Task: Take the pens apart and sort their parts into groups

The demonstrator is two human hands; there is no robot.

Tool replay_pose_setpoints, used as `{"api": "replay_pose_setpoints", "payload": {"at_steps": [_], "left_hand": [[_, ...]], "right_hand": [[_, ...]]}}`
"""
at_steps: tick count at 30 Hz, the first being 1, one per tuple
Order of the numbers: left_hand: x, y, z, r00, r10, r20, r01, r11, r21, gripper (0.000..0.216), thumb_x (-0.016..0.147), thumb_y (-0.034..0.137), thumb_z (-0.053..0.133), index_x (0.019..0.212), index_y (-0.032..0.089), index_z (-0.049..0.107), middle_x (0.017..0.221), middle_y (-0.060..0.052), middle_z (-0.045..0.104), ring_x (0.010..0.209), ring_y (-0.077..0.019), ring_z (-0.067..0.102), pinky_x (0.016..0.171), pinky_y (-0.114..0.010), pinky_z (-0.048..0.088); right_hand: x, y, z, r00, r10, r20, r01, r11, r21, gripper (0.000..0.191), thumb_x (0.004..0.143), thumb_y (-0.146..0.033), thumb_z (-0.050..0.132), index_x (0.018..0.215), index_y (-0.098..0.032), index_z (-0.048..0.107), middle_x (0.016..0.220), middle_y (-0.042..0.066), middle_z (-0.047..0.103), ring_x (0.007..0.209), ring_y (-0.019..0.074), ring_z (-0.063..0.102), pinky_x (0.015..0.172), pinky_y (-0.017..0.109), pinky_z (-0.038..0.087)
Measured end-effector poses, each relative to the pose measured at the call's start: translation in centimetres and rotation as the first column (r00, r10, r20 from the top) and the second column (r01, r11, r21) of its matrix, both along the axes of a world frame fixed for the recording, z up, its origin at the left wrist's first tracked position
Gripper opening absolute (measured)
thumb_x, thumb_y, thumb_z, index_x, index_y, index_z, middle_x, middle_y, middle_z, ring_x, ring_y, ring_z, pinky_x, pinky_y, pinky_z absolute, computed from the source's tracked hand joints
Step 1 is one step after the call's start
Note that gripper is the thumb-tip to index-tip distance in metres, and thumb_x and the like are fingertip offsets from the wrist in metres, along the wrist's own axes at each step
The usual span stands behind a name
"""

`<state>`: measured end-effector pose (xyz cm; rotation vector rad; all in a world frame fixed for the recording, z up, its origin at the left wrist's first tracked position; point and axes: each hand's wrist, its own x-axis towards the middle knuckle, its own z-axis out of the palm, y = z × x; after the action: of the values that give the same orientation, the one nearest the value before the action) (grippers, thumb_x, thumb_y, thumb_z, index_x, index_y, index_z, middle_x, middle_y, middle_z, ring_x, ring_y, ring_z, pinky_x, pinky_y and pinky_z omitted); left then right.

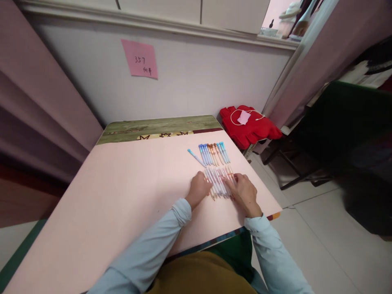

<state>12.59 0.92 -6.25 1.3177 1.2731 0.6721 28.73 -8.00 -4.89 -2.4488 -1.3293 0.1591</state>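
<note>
Two rows of slim pens lie on the pale pink tabletop cover. The near row (pixel 219 181) has whitish and pinkish barrels, laid side by side. My left hand (pixel 199 188) is closed at its left end, fingers curled against the outermost pens. Over the right end, my right hand (pixel 244 192) has its thumb across the barrels and its fingers bent round the outer side, gripping pens there. Some barrels are hidden under the hands. Just beyond is the far row (pixel 214 154) of blue and brown capped pens. A single blue pen (pixel 196 157) slants at its left.
The pink-covered table (pixel 131 183) stretches to the left, with a green wood-patterned strip (pixel 122 130) at its back. Past the back right corner sits a red cloth item (pixel 245 130) with a white cable (pixel 234 116). A dark chair (pixel 343 118) stands right. A pink note (pixel 140 59) is on the wall.
</note>
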Motion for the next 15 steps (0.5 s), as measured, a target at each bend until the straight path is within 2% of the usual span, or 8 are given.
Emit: {"api": "replay_pose_setpoints", "payload": {"at_steps": [6,11,15], "left_hand": [[2.0,-2.0,0.3,0.994,-0.09,-0.063,0.094,0.993,0.073,0.027,0.062,0.005,0.07,0.079,0.02,0.055,0.063,0.0,0.063,0.044,-0.0161,0.059,0.046,-0.025,0.042],[1.4,-1.5,1.1,0.946,-0.249,-0.206,0.239,0.968,-0.074,0.037,0.076,0.016,0.07,0.109,0.013,0.056,0.069,-0.003,0.068,0.048,-0.0153,0.064,0.048,-0.023,0.046],[1.0,-0.3,1.2,0.954,-0.211,-0.214,0.191,0.975,-0.113,0.04,0.083,0.026,0.069,0.116,0.01,0.053,0.073,-0.007,0.071,0.053,-0.0172,0.068,0.05,-0.023,0.049]], "right_hand": [[0.5,-0.6,0.6,1.0,-0.018,-0.025,0.017,1.0,-0.022,0.047,0.088,-0.062,0.052,0.097,-0.019,0.069,0.095,0.009,0.068,0.087,0.0231,0.064,0.07,0.031,0.039],[1.1,-0.5,1.0,0.997,-0.056,-0.059,0.051,0.995,-0.084,0.048,0.091,-0.062,0.045,0.097,-0.021,0.069,0.097,0.008,0.07,0.089,0.023,0.064,0.069,0.031,0.038],[0.8,0.3,0.8,0.996,-0.058,-0.061,0.054,0.996,-0.075,0.049,0.091,-0.062,0.045,0.103,-0.02,0.067,0.099,0.009,0.07,0.09,0.0234,0.064,0.072,0.031,0.039]]}}
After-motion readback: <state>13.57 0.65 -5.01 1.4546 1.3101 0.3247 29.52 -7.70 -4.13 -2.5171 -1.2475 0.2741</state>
